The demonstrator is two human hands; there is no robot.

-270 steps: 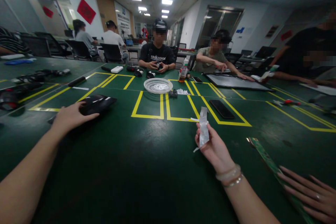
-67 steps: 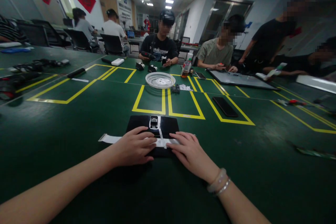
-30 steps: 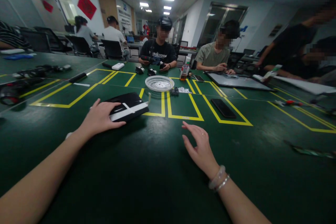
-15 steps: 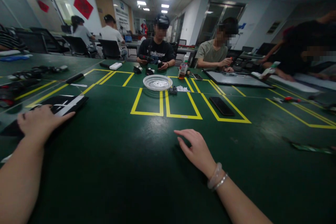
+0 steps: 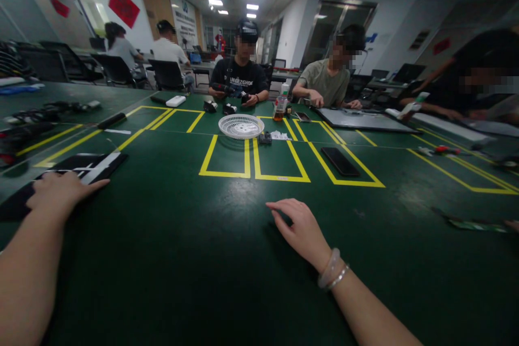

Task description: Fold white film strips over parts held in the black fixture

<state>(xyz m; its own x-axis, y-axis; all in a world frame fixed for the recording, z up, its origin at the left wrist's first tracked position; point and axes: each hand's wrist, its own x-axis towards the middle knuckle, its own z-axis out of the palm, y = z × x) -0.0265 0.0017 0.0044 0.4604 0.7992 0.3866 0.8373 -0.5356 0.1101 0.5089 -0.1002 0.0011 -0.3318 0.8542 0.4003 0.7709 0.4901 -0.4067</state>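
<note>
On the left, my left hand (image 5: 60, 192) lies on a flat black item with white strips (image 5: 99, 167), its thumb stretched out to the right. Whether the fingers grip the item's edge is hard to see, but they look spread over it. Near the middle of the green table (image 5: 174, 259), my right hand (image 5: 298, 224) rests with fingers apart and slightly bent, holding nothing. Beyond it are yellow tape outlines and a white round basket (image 5: 240, 126). A dark phone (image 5: 339, 161) lies inside a tape outline to the right.
A small dark block (image 5: 265, 138) sits beside the basket, with a bottle (image 5: 279, 105) behind. Black cables and tools (image 5: 36, 124) lie far left. Across the table, people work near a large framed panel (image 5: 365, 119). A green strip (image 5: 478, 225) lies right.
The black item and my left hand appear slightly further left. Across the table, the person in the grey-green shirt has lowered their hands toward the panel. My right hand keeps its pose.
</note>
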